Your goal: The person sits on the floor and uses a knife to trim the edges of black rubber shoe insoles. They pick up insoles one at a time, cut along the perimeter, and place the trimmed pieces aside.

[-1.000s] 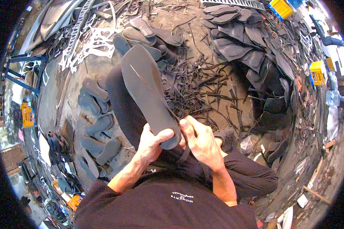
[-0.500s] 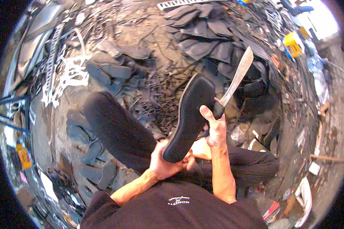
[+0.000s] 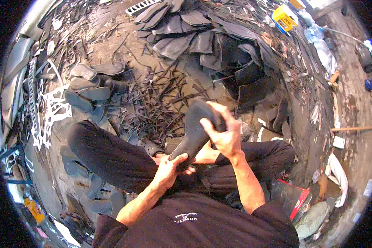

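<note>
Over my crossed legs I hold a black shoe sole (image 3: 195, 126), tilted with its wide rounded end up and away from me. My left hand (image 3: 169, 170) grips its narrow lower end, thumb on top. My right hand (image 3: 226, 134) is wrapped round the right side of the upper end, thumb across the face and fingers partly hidden behind. Beyond the sole, a heap of thin black offcut strips (image 3: 153, 99) covers the ground. No knife shows in the current view.
A stack of dark rough-cut sole pieces (image 3: 186, 41) lies at the far middle. Several finished-looking soles (image 3: 91, 94) lie at left, near a white cut-out lattice scrap (image 3: 56, 107). A yellow box (image 3: 284, 18) stands far right; a thin stick (image 3: 351, 129) lies at right.
The knife held in my right hand has gone from view, and that hand now grips the sole's upper end. The sole is lower and turned differently. My view has shifted right.
</note>
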### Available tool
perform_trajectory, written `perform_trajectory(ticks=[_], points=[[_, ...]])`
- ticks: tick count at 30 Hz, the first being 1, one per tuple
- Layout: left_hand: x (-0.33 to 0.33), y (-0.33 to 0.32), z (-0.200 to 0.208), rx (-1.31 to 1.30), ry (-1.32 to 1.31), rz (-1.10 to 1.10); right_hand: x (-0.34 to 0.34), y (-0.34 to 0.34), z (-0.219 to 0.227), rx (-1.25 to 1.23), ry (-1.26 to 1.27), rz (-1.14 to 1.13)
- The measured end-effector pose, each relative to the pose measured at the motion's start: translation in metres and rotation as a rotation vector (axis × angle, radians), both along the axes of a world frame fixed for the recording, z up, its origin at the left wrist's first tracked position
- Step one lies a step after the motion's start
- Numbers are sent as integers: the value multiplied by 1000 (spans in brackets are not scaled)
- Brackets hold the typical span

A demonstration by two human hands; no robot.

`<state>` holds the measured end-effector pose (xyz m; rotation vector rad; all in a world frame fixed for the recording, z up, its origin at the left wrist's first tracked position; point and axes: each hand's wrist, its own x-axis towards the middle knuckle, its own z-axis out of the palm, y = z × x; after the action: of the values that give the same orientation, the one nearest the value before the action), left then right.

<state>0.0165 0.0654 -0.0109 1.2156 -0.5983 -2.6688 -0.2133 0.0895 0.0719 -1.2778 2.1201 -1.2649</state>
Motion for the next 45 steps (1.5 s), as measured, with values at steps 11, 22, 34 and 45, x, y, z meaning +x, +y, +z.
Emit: perform_trajectory(ticks=[11, 22, 34, 45], points=[[-27, -28, 14, -78, 271, -133, -151, 189, 126, -144, -88, -998], [-32, -30, -20, -81, 37, 28, -158, 251, 111, 317, 353, -1242], [-20, -39, -35, -121, -25, 224, -223, -1, -225, 267, 280, -911], [-70, -54, 19, -446, 98, 119, -135, 24, -82, -686, -309, -1087]])
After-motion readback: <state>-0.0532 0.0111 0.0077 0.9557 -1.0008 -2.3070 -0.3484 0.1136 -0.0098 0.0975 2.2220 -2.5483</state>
